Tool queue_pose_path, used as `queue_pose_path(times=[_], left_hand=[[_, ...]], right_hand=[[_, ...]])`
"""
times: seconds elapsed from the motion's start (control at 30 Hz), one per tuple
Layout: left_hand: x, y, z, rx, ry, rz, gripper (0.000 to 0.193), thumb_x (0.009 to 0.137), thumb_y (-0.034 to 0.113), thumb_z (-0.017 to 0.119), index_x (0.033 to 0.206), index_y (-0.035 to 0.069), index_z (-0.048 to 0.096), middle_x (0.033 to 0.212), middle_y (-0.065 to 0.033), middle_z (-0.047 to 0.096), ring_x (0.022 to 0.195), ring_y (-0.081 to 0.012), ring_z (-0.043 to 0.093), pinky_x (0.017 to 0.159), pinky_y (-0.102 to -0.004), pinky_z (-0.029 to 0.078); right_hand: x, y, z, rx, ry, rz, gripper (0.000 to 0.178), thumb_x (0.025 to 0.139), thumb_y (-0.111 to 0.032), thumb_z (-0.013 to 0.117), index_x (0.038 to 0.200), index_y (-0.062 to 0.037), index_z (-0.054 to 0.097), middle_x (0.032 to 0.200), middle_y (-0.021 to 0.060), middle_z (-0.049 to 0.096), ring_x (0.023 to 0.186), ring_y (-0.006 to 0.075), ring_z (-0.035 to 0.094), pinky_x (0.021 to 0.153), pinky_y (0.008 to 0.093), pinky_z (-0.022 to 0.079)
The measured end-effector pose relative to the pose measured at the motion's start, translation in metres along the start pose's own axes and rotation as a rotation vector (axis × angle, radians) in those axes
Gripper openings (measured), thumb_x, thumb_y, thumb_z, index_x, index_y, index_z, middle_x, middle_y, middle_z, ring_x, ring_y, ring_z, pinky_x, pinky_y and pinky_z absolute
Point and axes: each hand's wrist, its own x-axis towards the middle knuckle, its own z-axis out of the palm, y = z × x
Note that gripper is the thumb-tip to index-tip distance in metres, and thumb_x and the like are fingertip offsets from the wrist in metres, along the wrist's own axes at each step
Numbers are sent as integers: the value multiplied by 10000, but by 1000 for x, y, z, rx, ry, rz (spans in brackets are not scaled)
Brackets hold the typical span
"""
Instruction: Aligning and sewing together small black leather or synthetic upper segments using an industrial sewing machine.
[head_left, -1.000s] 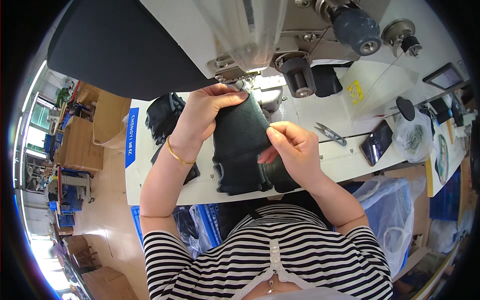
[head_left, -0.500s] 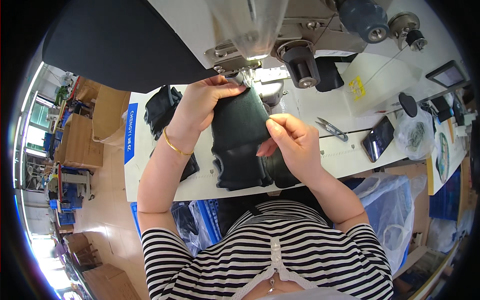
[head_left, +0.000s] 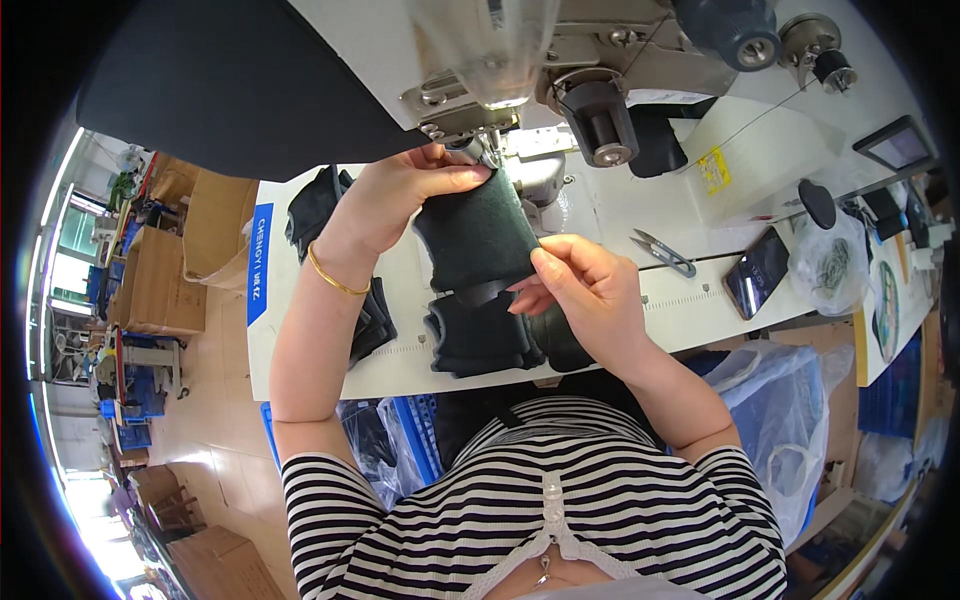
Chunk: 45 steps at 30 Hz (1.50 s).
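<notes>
The white worktop (head_left: 680, 325) carries a sewing machine (head_left: 580, 50), with a black fabric panel (head_left: 475, 235) at its six o'clock. The fingers of the left hand (head_left: 402, 200) pinch the panel's twelve-o'clock edge; those of the right hand (head_left: 592, 300) pinch its edge near four o'clock. At the panel's three o'clock lie a smartphone (head_left: 757, 275) and, closer, thread snips (head_left: 668, 255)

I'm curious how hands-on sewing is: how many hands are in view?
2: the left hand at the upper left of the black fabric piece, by the sewing machine's needle area, and the right hand pinching its right edge. No others show.
</notes>
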Motion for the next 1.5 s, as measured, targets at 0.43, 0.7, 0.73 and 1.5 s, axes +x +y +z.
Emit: queue_pose_path(times=[0.43,0.7,0.73,1.5], left_hand=[[13,7,-6,-50,-48,-127,255,825,6,690,1080,-2,675,1041,-82,706,993,-173,640,951,-318,449],[29,-3,-20,-129,14,112,379,735,-121,706,1082,27,669,1028,-54,683,970,-189,634,866,-331,536],[29,-1,-19,-128,20,147,392,735,-124,705,1092,31,665,1032,-56,681,972,-195,634,873,-338,537],[-27,-47,41,781,327,952,400,690,-8,765,1054,26,603,1114,-144,581,1041,-309,566,925,-382,441]], right_hand=[[10,-2,4,-30,3,-50,232,1003,-139,530,1054,66,625,833,150,713,698,169,710,617,250,561],[20,-5,9,7,6,-48,234,1008,-142,518,1067,60,620,838,146,717,707,162,707,633,246,560],[22,-5,10,17,8,-39,233,1009,-144,517,1064,57,622,839,142,719,713,160,708,636,245,559],[38,5,7,-264,159,-199,184,929,-134,622,1001,29,670,771,95,704,681,81,660,610,245,524]])
